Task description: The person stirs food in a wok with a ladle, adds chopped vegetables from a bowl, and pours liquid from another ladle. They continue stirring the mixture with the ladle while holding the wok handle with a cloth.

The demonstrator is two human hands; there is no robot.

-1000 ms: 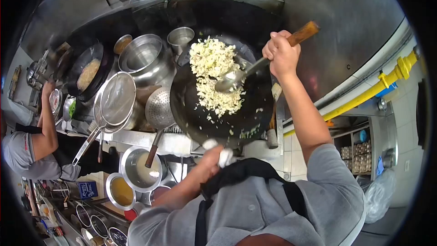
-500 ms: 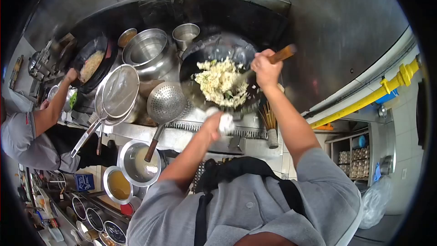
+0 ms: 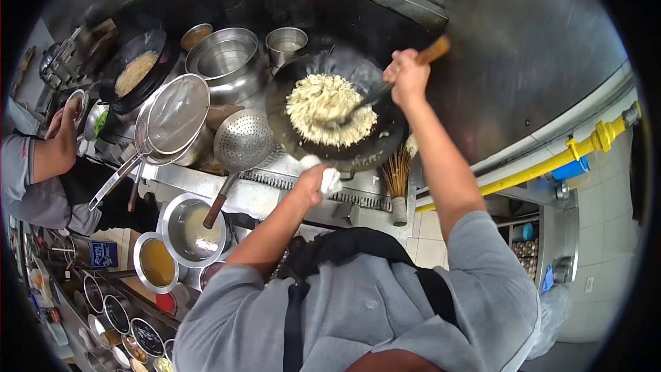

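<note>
While the left hand closes its fingers on a white cloth at the wok rim's six o'clock, the right hand at two o'clock grips a wooden-handled ladle, its bowl sunk in the fried rice.

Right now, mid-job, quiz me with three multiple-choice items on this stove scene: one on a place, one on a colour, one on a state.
1. Where does the perforated skimmer lie?
A. left of the wok
B. inside the wok
C. on the floor

2. What colour is the pipe along the right wall?
A. red
B. yellow
C. green

3. What is the right hand doing?
A. hanging free
B. resting flat on the counter
C. closed around the ladle handle

Answers:
1 A, its bowl sits beside the wok, on the left.
2 B, it is plainly yellow.
3 C, the ladle handle sticks out of the grip; the left hand grips a white cloth at the rim.
</note>
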